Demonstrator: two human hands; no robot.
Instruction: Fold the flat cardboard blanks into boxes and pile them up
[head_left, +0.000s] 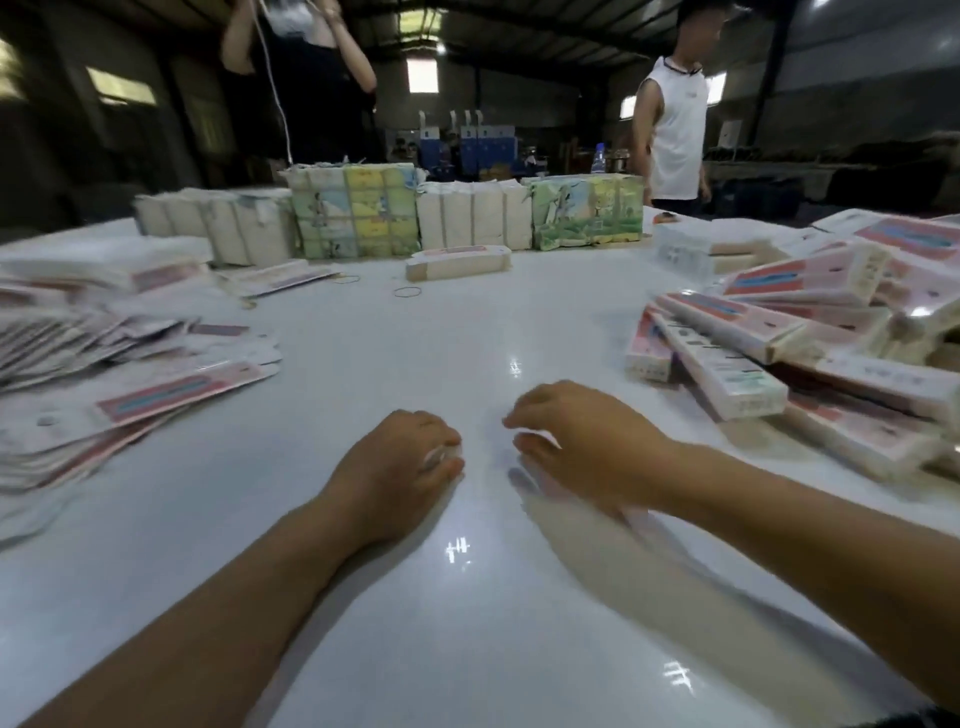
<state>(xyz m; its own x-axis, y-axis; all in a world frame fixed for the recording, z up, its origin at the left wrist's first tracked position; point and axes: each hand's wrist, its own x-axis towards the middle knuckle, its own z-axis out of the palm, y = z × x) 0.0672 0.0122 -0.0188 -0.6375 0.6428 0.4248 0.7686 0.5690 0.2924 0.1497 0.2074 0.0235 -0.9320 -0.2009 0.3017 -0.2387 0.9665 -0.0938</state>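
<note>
While neither hand holds cardboard, the work seems to stand between two boxes: one is finished and a new blank is not yet taken. The flat blanks (130, 374) lie in a loose, fanned heap far to the left of the left hand (400, 467), well apart from it. They are thin printed sheets, white with a pink and blue band, with rounded tabs at the ends. The folded boxes (810, 353) are piled well to the right of the right hand (587, 441). They are long, narrow and square-edged, and they lie across one another without order.

The grip of the left hand is a loose fist, fingers curled under, and something small and pale shows at the fingers; what it is I cannot tell, maybe a rubber band. The grip of the right hand is relaxed, fingers bent and slightly apart, empty, just above the tabletop (467, 623). The two hands are near each other.

I judge that the next move calls for a reach to the left, to slide one sheet off the heap without dragging its neighbours, since the sheets look smooth and slippery.

Beyond the hands, the tabletop is white and glossy and mirrors the lamps. Farther ahead lie rubber bands (409, 292), one small stack of blanks (457, 262) and tied bundles (353, 210). Two people stand behind.
</note>
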